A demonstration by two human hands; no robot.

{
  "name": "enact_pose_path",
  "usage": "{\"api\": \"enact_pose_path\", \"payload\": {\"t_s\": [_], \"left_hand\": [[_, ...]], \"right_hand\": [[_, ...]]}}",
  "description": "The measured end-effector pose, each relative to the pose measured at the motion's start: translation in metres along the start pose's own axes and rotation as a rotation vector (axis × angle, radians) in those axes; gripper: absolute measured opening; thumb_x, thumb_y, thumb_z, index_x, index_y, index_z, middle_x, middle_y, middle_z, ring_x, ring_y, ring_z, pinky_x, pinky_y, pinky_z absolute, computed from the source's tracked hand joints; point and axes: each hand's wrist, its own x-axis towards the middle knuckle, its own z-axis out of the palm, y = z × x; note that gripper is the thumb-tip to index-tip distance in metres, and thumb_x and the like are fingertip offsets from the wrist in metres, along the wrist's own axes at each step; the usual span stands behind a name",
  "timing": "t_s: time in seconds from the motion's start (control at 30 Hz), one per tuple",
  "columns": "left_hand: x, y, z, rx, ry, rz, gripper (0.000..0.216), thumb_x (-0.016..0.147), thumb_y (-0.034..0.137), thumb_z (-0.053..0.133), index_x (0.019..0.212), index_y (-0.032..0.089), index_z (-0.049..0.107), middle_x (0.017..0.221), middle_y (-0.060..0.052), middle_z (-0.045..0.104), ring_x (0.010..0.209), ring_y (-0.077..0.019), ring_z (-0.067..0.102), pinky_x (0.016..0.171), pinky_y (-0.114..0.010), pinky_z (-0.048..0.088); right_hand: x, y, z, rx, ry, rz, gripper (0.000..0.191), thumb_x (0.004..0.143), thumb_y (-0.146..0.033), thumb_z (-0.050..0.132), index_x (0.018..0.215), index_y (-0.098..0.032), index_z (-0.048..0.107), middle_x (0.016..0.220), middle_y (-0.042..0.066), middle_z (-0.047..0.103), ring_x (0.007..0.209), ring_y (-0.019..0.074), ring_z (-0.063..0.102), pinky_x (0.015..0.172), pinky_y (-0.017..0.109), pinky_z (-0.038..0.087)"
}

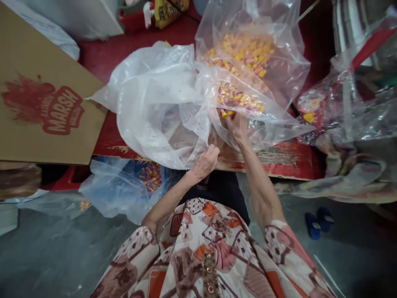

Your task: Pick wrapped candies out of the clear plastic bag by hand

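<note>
Pinching the near edge of the milky plastic bag at eleven o'clock, the left hand sits just below the middle of the view, its fingers curled in tight. The right hand, at two o'clock, reaches to the lower lip of a transparent plastic bag; its fingertips are partly hidden by film and pieces, so whether they grip anything can't be made out. Small pink-and-yellow pieces lie inside that bag at one o'clock, a few beside the right fingertips.

Both bags rest on the worn red table, close to its near edge. That is the likeliest trouble: should the transparent bag's lip sag or be tugged toward six o'clock, loose pieces could roll over the edge to the floor. The milky bag seems held at one point only, so its slack wall could fold inward and block its mouth. Slippery film might also slide from a light pinch.

A printed cardboard box stands between nine and ten; blue slippers lie at four.
</note>
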Motion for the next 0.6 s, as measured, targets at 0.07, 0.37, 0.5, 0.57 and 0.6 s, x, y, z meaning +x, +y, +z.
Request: {"api": "enact_pose_path", "payload": {"t_s": [0.07,0.37,0.5,0.57,0.6], "left_hand": [[-0.003,0.005,0.000,-0.003,0.081,0.037,0.018,0.107,0.010,0.047,0.114,0.019,0.062,0.114,-0.009,0.066,0.097,-0.0212,0.070,0.084,-0.030,0.056],[-0.028,-0.004,0.011,-0.255,0.323,0.007,0.028,0.094,0.007,0.053,0.113,0.020,0.068,0.100,-0.004,0.070,0.086,-0.0167,0.068,0.082,-0.026,0.057],[-0.005,-0.054,-0.022,-0.260,0.583,-0.357,0.028,0.093,0.005,0.055,0.113,0.020,0.069,0.103,-0.004,0.070,0.086,-0.0166,0.066,0.086,-0.028,0.058],[0.010,-0.072,-0.040,-0.226,0.594,-0.442,0.028,0.093,0.003,0.054,0.111,0.017,0.071,0.100,-0.005,0.070,0.082,-0.0177,0.065,0.082,-0.030,0.058],[0.016,-0.077,-0.047,-0.211,0.583,-0.442,0.027,0.095,0.002,0.054,0.110,0.015,0.072,0.095,-0.005,0.069,0.079,-0.0180,0.065,0.079,-0.031,0.057]], "right_hand": [[-0.025,-0.002,-0.021,0.047,0.058,0.078,0.014,0.103,-0.028,0.069,0.100,-0.014,0.067,0.090,0.005,0.068,0.082,0.0165,0.058,0.090,0.033,0.047],[-0.161,-0.005,-0.023,0.261,0.179,0.112,0.051,0.094,-0.071,0.058,0.101,-0.021,0.060,0.081,0.002,0.066,0.069,0.0184,0.061,0.070,0.033,0.052],[-0.170,0.000,-0.009,0.188,0.107,0.066,0.071,0.094,-0.090,0.045,0.097,-0.021,0.063,0.083,0.007,0.069,0.073,0.0218,0.064,0.076,0.037,0.055],[-0.171,-0.001,-0.009,0.151,0.112,0.041,0.079,0.092,-0.097,0.039,0.095,-0.021,0.064,0.085,0.011,0.071,0.076,0.0251,0.067,0.077,0.040,0.055],[-0.172,-0.001,-0.009,0.138,0.120,0.039,0.081,0.091,-0.099,0.039,0.095,-0.021,0.064,0.087,0.013,0.072,0.078,0.0269,0.068,0.077,0.042,0.055]]}}
